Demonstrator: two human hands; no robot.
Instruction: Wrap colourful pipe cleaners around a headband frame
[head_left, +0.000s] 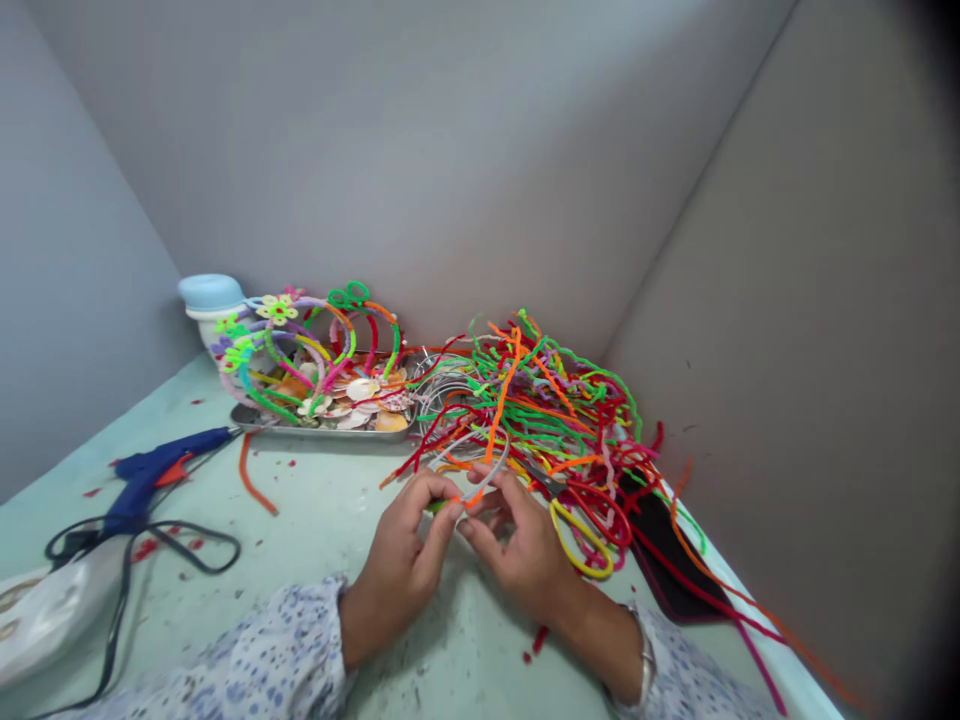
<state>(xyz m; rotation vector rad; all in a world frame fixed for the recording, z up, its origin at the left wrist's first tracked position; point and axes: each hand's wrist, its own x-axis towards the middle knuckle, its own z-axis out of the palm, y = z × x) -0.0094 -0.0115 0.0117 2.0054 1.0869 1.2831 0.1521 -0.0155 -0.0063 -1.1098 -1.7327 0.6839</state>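
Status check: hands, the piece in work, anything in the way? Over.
Left grip pinching grey hoop; right grip on orange pipe cleaner. Orange showing at hoop's held part. Scissors beside right grip, tangled pile just beyond; neither seems blocking.

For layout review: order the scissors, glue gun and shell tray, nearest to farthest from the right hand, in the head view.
1. Scissors, just right of the right hand
2. Shell tray, ahead and left
3. Glue gun, far left

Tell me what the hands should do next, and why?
Probably wind the orange strip once more around the pale hoop: its long end seems to stick up loose, much of the hoop looks bare, and the left hand and right hand meet there.
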